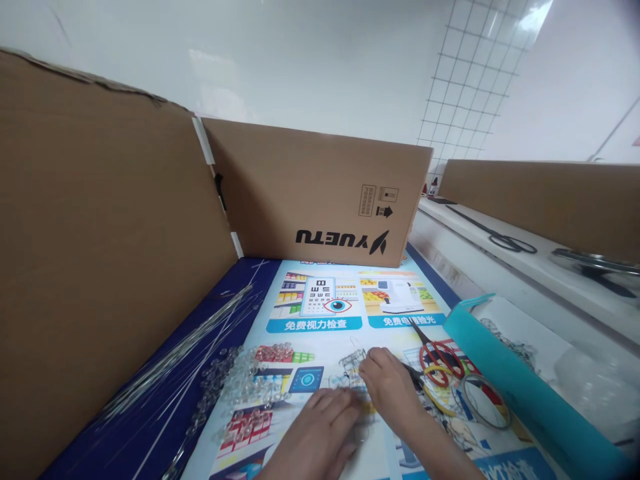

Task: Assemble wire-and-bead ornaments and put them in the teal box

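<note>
My left hand (325, 423) rests low over the printed sheet, fingers curled together and slightly blurred; what lies under them is hidden. Close beside it, my right hand (387, 380) has its fingers pinched together, and I cannot make out what is in them. Just beyond the fingertips sits a small clear beaded piece (353, 360) with a thin loop of wire or thread. Many loose clear beads (245, 380) are spread to the left of my hands. Scissors with red handles (440, 360) and a yellow-handled tool (440, 398) lie to the right, by my right wrist.
A clear round ring or roll (485, 401) lies right of the tools. The turquoise box (530, 380) beyond it holds small clear pieces and plastic. Thin wires (185, 353) stretch along the left. Cardboard panels (320, 193) stand behind and left; black scissors (510, 242) lie on a white ledge.
</note>
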A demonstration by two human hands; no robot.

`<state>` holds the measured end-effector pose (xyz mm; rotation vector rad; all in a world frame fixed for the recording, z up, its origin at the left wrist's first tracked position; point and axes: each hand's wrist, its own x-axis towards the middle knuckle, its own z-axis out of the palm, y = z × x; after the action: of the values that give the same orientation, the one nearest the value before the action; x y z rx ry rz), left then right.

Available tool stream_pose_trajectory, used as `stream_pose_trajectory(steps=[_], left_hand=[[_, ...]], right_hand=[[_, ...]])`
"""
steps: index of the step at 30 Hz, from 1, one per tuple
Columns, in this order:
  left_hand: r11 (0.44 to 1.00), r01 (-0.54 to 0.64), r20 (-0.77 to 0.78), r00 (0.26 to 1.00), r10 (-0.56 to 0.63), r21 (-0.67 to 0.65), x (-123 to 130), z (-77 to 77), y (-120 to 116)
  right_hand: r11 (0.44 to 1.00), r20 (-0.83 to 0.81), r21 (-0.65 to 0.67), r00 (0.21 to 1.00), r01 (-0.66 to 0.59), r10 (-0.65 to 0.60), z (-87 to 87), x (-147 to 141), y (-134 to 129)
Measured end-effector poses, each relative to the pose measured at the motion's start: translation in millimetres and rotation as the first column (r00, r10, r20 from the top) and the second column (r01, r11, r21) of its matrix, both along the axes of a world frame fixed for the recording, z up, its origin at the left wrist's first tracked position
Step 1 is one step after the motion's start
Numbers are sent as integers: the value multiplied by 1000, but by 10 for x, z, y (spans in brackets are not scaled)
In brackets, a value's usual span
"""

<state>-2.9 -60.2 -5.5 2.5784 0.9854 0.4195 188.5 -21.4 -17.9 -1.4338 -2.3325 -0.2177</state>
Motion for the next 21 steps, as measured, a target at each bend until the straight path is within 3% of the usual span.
stream_pose_trajectory(steps=[3,8,11,16,21], left_hand=[[993,118,-101,988,-115,27,-131,-24,41],[971,123,-185,979,-85,203,-18,-258,25],[972,33,-214,977,19,234,167,-301,-28],[975,-122,-249,954,167,184,516,-210,-75],[960,-221,-283,922,263,173,731,-170,-8]], right_hand=[[1000,25,19,1000,-18,17,16,-9,-3],[997,94,57,994,-54,48,108,-46,-29],[995,144,76,988,-72,60,155,-77,-54],[990,209,93,975,-102,80,194,-155,-126],[995,206,101,978,-8,-13,180,-174,-177]])
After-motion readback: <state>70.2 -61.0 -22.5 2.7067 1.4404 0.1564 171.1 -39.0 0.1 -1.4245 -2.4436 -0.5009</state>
